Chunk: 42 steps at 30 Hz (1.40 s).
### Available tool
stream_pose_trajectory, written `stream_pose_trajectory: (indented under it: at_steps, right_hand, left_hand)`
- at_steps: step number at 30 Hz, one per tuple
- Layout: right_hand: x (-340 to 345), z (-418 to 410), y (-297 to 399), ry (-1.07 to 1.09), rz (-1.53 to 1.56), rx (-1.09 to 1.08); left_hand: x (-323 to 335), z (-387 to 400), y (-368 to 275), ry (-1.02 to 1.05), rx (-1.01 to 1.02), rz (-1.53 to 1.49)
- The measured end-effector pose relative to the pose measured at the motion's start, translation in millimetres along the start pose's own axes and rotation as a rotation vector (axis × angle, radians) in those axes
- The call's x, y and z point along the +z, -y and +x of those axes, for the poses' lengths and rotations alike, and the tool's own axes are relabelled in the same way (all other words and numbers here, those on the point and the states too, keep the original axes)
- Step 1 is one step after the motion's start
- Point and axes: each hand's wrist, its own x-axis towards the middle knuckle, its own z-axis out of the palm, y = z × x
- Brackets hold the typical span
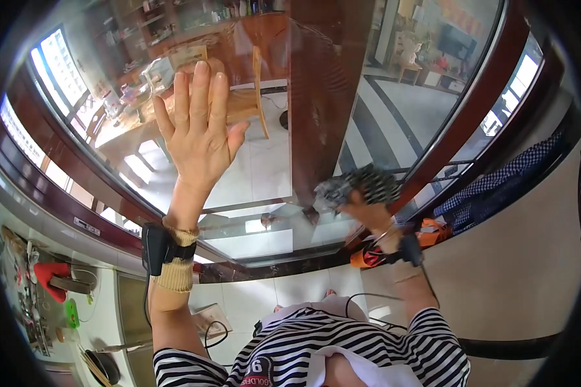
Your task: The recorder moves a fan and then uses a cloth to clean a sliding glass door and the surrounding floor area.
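A large glass pane (pixel 252 169) in a dark reddish-brown frame (pixel 431 169) stands before me. My left hand (pixel 198 126) is spread palm-down against the glass or just in front of it, with nothing in it. Lower right, near the frame's edge, my right hand (pixel 363 210) grips a grey and black checked cloth (pixel 368 186). The cloth is bunched and blurred, and it covers part of that hand's fingers. It lies at the lower right part of the pane. Both wrists wear a black strapped device with a cable.
Through the glass show a wooden table (pixel 126 133) and a wooden chair (pixel 259 106). At my left runs a white counter (pixel 104 300) with a red item (pixel 51 280) and a dark pan (pixel 104 367). Checked fabric (pixel 503 174) and an orange bag (pixel 433 232) hang at right.
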Motion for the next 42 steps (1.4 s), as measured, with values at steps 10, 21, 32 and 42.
stream_pose_trajectory:
  at_steps: [10,21,32,42]
  right_hand:
    - [-96.4,149.8,-196.5,-0.888,0.035,0.544]
    - [5.9,6.4,-37.8,-0.068,-0.050,0.134]
    - [-200.7,252.0,-323.9,-1.026,0.006,0.387]
    - [-59.5,108.7,-148.5,-0.500,0.195,0.092]
  left_hand:
    - [9.2,8.5,22.3,-0.058,0.042,-0.001]
    - [-1.5,-21.8,81.9,-0.024,0.109,0.072]
    - [-28.3,-39.4,121.7,0.092,0.008,0.151]
    - [-43.5,131.7,-15.1,0.038,0.291,-0.211]
